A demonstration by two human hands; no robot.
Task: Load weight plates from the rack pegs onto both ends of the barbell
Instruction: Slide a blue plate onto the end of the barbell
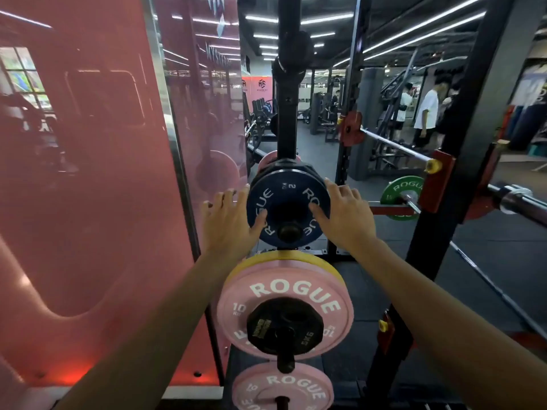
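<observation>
both hands (228, 223) on blue plate (288, 208), rack peg (288, 231)

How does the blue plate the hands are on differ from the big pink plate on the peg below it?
The blue plate is smaller, marked 2 KG; the pink plate is larger, marked 10. The left hand and right hand touch the blue plate's rim and face; nothing touches the pink plate. A small black plate sits in front of the pink plate; the blue plate is frontmost on its peg. Both read ROGUE.
</observation>
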